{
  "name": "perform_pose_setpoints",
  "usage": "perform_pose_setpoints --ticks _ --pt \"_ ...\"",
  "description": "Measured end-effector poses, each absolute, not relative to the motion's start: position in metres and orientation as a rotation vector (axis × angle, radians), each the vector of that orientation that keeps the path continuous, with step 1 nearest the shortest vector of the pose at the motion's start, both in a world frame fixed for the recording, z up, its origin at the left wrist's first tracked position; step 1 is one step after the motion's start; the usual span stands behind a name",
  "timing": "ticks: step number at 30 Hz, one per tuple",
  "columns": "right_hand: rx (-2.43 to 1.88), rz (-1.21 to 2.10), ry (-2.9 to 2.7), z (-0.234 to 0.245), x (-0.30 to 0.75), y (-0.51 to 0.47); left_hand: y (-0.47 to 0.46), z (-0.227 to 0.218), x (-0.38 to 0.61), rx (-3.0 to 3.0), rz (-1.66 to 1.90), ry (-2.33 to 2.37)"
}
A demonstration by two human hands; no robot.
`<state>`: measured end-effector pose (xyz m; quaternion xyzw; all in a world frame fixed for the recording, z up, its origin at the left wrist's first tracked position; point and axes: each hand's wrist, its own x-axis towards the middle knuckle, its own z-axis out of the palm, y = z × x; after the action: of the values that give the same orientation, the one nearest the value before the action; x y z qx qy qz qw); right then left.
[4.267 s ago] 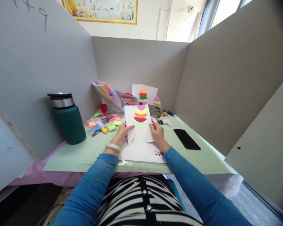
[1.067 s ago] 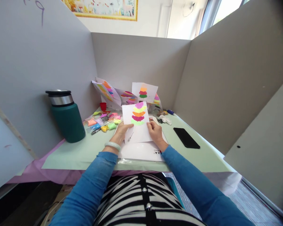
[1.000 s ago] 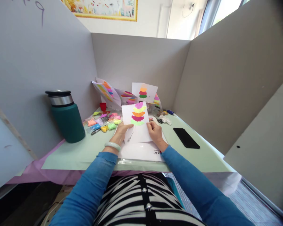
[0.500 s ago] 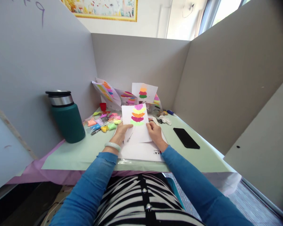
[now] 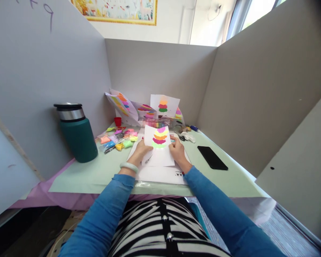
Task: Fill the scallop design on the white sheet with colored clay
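A white sheet [image 5: 159, 154] carrying a stack of pink, yellow, orange, magenta and green clay shapes lies low over the table in front of me. My left hand [image 5: 140, 151] grips its left edge and my right hand [image 5: 177, 151] grips its right edge, fingers curled on the paper. A pale bangle sits on my left wrist. More white paper [image 5: 160, 174] lies under the sheet. Small bags of coloured clay [image 5: 120, 137] are just left of my left hand.
A green flask [image 5: 76, 133] with a steel lid stands at the left. A black phone [image 5: 212, 157] lies at the right. Several finished colour sheets [image 5: 147, 107] lean against the back partition. A red cup [image 5: 118, 121] and a blue-capped marker [image 5: 194, 128] sit near them. Grey partitions enclose the table.
The sheet was held up tilted toward me; now it has been lowered, nearly flat over the paper on the table. Both hands kept their grip on its edges.
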<state>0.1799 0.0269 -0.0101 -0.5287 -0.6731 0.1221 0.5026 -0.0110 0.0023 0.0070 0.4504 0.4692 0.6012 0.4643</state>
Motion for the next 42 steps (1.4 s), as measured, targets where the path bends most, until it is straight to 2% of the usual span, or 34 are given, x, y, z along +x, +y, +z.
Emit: perform_pose_setpoints --ticks 2,6,14,19,24,32,35,42 --pt "-1.424 0.227 -1.662 -0.009 0.180 0.027 0.007 0.004 -0.012 1.213 1.486 1.405" --pt "-1.626 0.124 -1.761 -0.006 0.179 0.023 0.013 0.002 -0.013 1.267 1.537 1.463" --pt "-1.641 0.206 -1.658 -0.001 0.183 0.021 0.015 0.005 -0.014 1.516 1.181 1.951" --pt "-1.554 0.287 -1.521 -0.003 0.189 0.029 0.013 0.006 -0.015 1.554 1.118 2.030" --pt "-1.572 0.103 -1.439 0.000 0.198 0.029 0.011 0.009 -0.015 1.651 1.048 2.097" --pt "-1.937 0.017 -1.947 -0.005 0.194 0.021 0.008 0.007 -0.012 1.784 0.913 2.134" --pt "-1.993 0.065 -1.959 -0.006 0.194 0.023 0.009 0.005 -0.013 1.814 0.933 2.149" --pt "-1.990 -0.142 -1.839 -0.001 0.196 0.021 0.011 0.003 -0.012 1.833 1.068 2.108"
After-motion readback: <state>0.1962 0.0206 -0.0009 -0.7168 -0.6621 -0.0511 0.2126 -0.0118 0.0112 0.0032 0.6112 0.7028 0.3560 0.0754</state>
